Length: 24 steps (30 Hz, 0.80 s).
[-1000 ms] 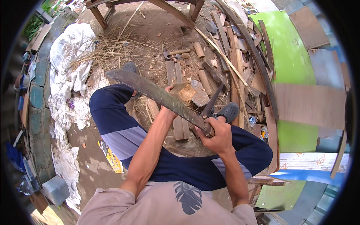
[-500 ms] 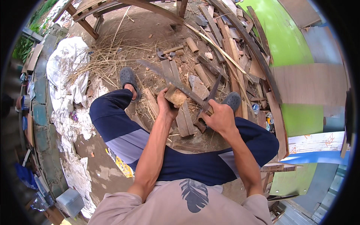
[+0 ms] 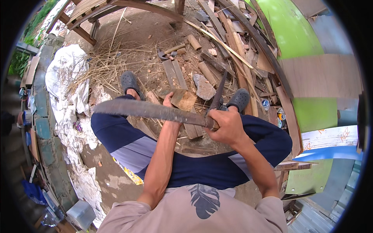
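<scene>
My right hand is closed round the handle of a machete. Its long, dull, slightly curved blade points left, across my left wrist and over my left knee in the picture. With my left hand, partly hidden behind the blade, I hold a wood block whose pale cut face shows. Just beyond my right hand is a handsaw, its dark tapering blade pointing away; its handle is mostly hidden. Narrow boards lie beneath the block. A flat grey stone rests on the ground past it.
My clogs flank the work spot. Farther off are bamboo pieces, a curved metal tool head and straw. A scrap wood pile and green panels stand right, white cloth left, a wooden bench at the back.
The machete has swung toward me: its blade pointed away and up-left before, and now lies nearly level across my left wrist. My left hand still holds the block.
</scene>
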Motion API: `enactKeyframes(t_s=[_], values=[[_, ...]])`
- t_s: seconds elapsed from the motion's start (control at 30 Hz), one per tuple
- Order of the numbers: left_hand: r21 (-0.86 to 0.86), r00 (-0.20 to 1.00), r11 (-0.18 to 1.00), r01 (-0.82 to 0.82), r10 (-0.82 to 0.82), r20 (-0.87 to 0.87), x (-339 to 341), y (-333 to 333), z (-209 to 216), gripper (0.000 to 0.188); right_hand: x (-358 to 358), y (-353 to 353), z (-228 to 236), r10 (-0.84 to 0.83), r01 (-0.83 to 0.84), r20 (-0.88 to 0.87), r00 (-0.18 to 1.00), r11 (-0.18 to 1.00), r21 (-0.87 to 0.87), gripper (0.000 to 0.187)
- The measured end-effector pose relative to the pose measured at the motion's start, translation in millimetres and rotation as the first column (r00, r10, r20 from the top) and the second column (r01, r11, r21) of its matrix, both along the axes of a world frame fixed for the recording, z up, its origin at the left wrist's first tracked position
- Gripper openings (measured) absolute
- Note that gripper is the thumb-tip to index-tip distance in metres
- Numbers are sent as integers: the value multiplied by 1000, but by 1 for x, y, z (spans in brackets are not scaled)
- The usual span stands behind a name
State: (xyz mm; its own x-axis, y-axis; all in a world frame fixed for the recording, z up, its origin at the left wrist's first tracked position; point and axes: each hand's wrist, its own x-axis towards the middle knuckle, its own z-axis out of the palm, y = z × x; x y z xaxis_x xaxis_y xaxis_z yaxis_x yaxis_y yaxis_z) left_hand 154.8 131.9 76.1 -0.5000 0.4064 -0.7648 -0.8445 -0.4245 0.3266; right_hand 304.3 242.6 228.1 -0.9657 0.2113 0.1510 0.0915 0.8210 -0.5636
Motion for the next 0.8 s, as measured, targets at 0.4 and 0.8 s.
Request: enactKeyframes(t_s=[0.4, 0.8], values=[[123, 993, 985, 118, -114, -37, 12, 5, -8, 37, 14, 7, -20, 35, -40, -106, 994, 998, -45, 27], [103, 994, 989, 106, -109, 17, 20, 11, 1, 33, 23, 11, -52, -247, 253, 161, 956, 967, -20, 25]])
